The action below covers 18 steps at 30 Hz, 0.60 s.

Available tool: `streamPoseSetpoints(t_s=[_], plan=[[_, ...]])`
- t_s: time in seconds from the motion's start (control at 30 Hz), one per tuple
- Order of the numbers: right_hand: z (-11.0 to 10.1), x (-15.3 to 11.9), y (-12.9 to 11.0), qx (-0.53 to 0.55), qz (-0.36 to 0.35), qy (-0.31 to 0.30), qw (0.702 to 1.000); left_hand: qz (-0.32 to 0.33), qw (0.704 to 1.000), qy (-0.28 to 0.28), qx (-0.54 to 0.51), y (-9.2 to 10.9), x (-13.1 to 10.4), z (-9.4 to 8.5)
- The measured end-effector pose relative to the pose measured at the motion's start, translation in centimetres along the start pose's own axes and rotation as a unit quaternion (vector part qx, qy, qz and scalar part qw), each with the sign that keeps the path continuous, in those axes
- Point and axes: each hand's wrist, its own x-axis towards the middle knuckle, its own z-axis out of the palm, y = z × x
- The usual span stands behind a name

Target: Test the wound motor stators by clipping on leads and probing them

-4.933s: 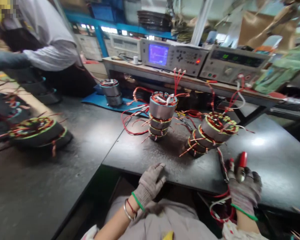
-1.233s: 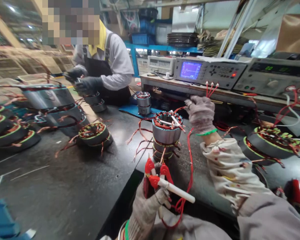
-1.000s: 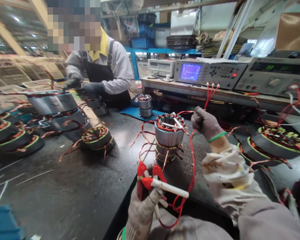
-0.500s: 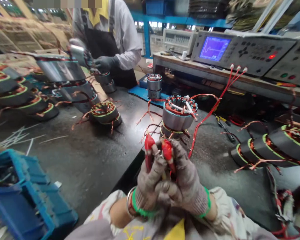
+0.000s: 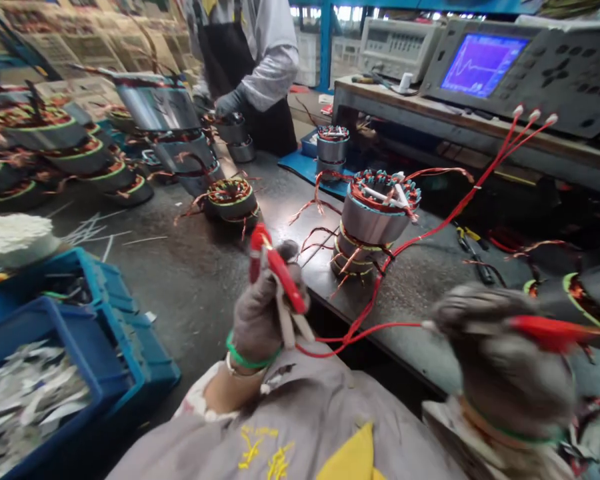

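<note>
My left hand (image 5: 260, 310), in a grey glove with a green cuff, is closed around two red-sleeved test clips. One red clip (image 5: 287, 281) slants across its fingers with red leads below. At the right, my right hand (image 5: 500, 357) is smeared by motion but wraps round another red clip (image 5: 550, 333), whose lead (image 5: 385, 326) runs left toward the other leads. Beyond my hands a wound motor stator (image 5: 367, 220) with white sleeves stands on a second, darker stator (image 5: 350, 257). Neither hand touches these stators.
A tester with a blue waveform screen (image 5: 485, 65) sits on a shelf at the right, red leads plugged in. Stacked stators (image 5: 65, 143) fill the left. Blue bins (image 5: 97, 373) stand at lower left. Pliers (image 5: 475, 257) lie on the bench. Behind it works a person in an apron (image 5: 230, 60).
My hands were together at the middle, each with a red clip. They have parted: my right hand swung right with a clip, my left stays left of centre. The view has turned leftward and downward.
</note>
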Motion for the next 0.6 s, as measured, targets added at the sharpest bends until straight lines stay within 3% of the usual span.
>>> streamPoseSetpoints(t_s=[0.07,0.13,0.23,0.33,0.4,0.47,0.53,0.6], plan=[[3.2,0.4,1.1,-0.003,-0.055,-0.064,0.996,-0.072,0.996,-0.046,0.004,-1.9,-0.9,1.2],[6.1,0.8,2.0,-0.041,-0.128,-0.124,0.983,-0.076,0.996,-0.028,0.029,-3.7,-1.6,2.2],[8.4,1.3,3.1,-0.112,-0.223,-0.127,0.960,0.029,0.996,0.034,0.073,-5.5,-1.8,2.5],[8.2,1.7,3.4,-0.098,-0.248,-0.125,0.956,0.110,0.985,0.017,0.132,-5.4,-1.0,2.1],[7.2,2.2,3.2,-0.020,-0.154,-0.124,0.980,0.129,0.976,-0.015,0.175,-4.0,-0.3,1.6],[6.1,3.0,2.7,0.080,0.012,-0.088,0.993,0.173,0.960,0.008,0.221,-1.9,0.4,0.8],[5.2,4.2,2.2,0.158,0.150,-0.043,0.975,0.246,0.920,0.075,0.296,0.6,1.3,-0.4],[4.9,5.3,1.8,0.203,0.213,-0.029,0.955,0.281,0.860,0.113,0.410,2.5,2.4,-1.7]])
